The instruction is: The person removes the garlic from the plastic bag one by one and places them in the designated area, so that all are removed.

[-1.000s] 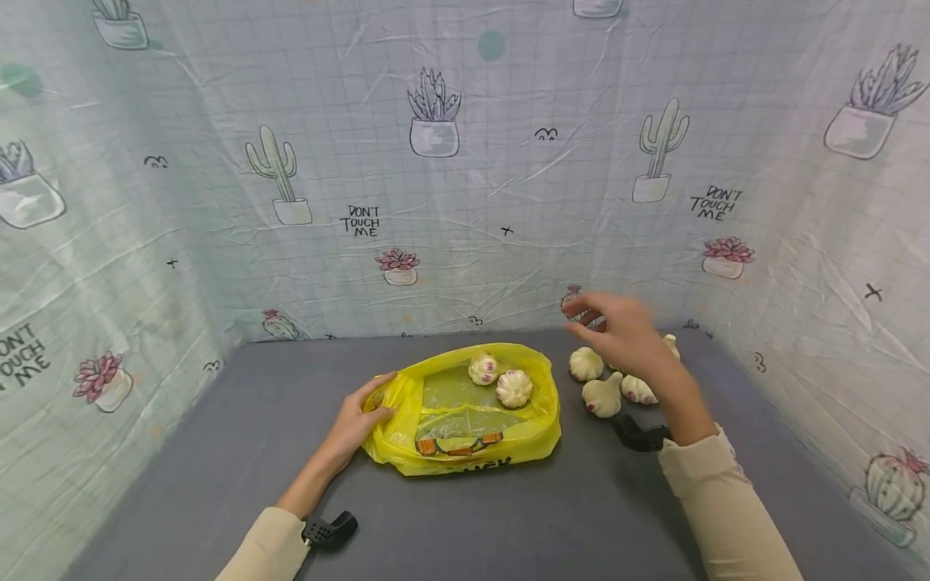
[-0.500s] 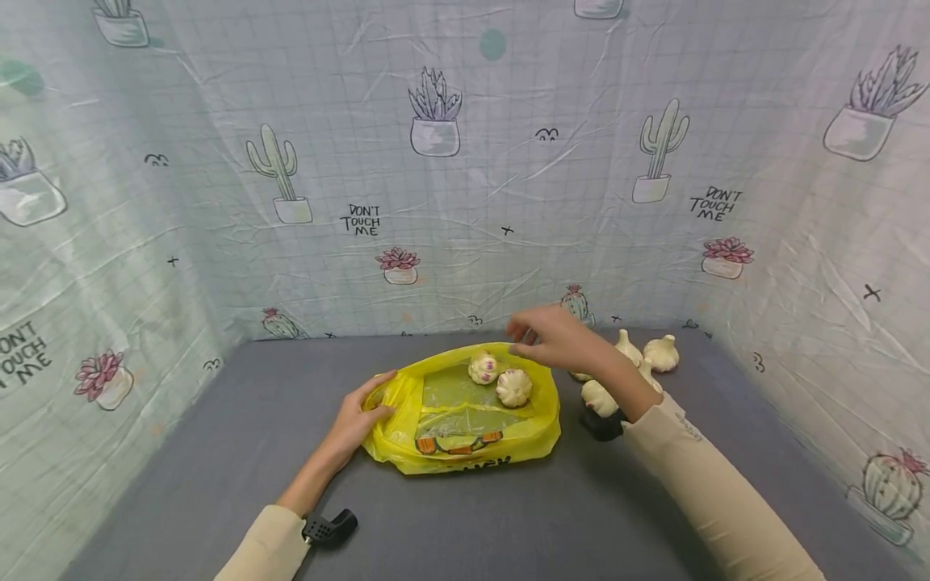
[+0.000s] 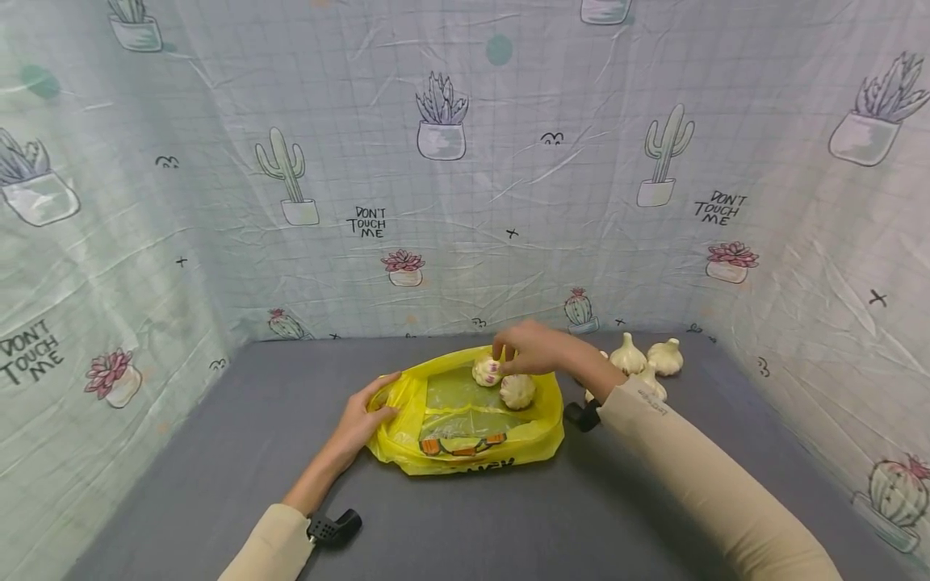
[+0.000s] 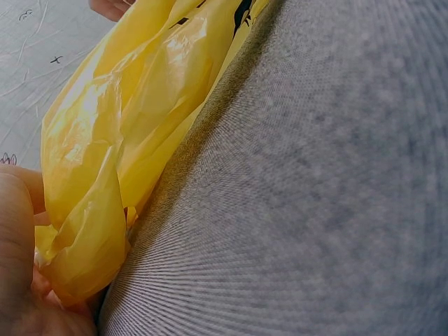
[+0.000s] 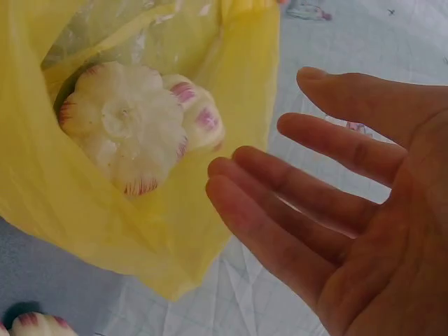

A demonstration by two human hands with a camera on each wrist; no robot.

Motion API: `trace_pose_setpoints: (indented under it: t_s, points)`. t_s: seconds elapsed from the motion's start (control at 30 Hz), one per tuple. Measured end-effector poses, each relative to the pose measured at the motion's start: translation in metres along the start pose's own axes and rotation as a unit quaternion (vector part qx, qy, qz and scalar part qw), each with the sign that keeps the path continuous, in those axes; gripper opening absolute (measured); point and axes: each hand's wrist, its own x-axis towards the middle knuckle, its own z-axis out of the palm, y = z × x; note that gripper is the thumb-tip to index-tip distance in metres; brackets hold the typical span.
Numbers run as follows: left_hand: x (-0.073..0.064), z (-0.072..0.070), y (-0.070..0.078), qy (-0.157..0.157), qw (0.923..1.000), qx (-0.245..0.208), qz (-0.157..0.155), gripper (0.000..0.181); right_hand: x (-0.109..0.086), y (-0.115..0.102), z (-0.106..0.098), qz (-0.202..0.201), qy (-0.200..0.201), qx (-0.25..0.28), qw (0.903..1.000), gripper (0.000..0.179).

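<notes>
A yellow plastic bag (image 3: 407,436) lies on its side with its mouth open, showing two garlic bulbs (image 3: 517,392) inside. My left hand (image 3: 356,420) grips the bag's left end between thumb and fingers; the left wrist view shows yellow plastic (image 4: 91,245) bunched there. Over the bag's far right rim reaches my right hand (image 3: 536,347), fingertips beside the farther garlic bulb (image 3: 487,371). In the right wrist view that hand (image 5: 350,189) has loosely bent fingers with nothing between them, beside the garlic (image 5: 122,129) in the bag.
To the bag's right, several more garlic bulbs (image 3: 628,355) sit in a group on the grey table (image 3: 450,524), partly behind the right forearm. A patterned curtain (image 3: 465,202) closes off the back and both sides.
My right hand has moved left and down from above the loose garlic bulbs to the bag's mouth. My left hand keeps its grip on the bag.
</notes>
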Motion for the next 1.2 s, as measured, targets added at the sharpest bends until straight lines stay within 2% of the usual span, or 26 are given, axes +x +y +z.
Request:
trace_pose_setpoints:
  t_s: [0.17,0.27,0.73,1.03,1.2]
  points:
    - [0.0,0.0,0.001,-0.001,1.0,-0.005,0.004,0.062,0.004,-0.003,0.004,0.03,-0.048,0.0,0.9984,0.03]
    - [0.0,-0.001,0.002,-0.003,1.0,-0.009,0.003,0.062,0.005,-0.004,0.006,0.037,-0.062,0.004,0.9974,0.032]
    - [0.0,0.001,0.002,0.002,0.9999,-0.013,0.005,0.062,0.01,-0.006,0.01,-0.004,-0.076,0.006,0.9971,0.031]
    - [0.001,0.002,0.001,0.004,1.0,-0.007,0.005,0.061,0.013,-0.009,0.011,0.008,-0.077,0.014,0.9969,0.032]
    - [0.001,0.001,0.0,0.005,0.9999,-0.005,0.008,0.061,0.017,-0.011,0.011,0.001,-0.082,0.022,0.9964,0.034]
